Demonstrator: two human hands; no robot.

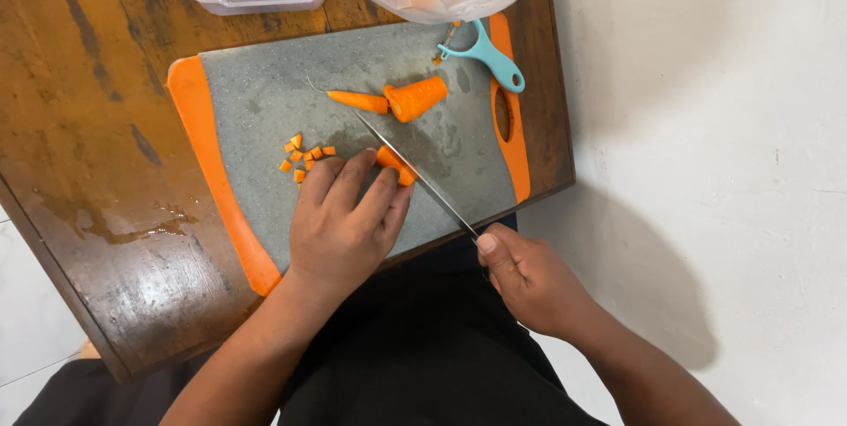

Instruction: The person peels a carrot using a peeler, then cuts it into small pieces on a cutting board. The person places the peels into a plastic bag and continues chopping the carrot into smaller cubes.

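The scene is seen from a single head-worn camera, aimed almost straight down from above the person's lap. The wooden table (pixel 79 126) is viewed at close range and appears turned at an angle, with the cutting board (pixel 265 100) held near the frame's centre. The far table edge is cut off at the top; pale floor (pixel 706 126) is taken in at right, probably tiled.

Table (pixel 79 126): dark wood, worn, glossy; cutting board (pixel 265 100): matt grey plastic w/ orange rim; knife (pixel 415 177): shiny metal blade; peeler (pixel 490 57): smooth teal plastic.
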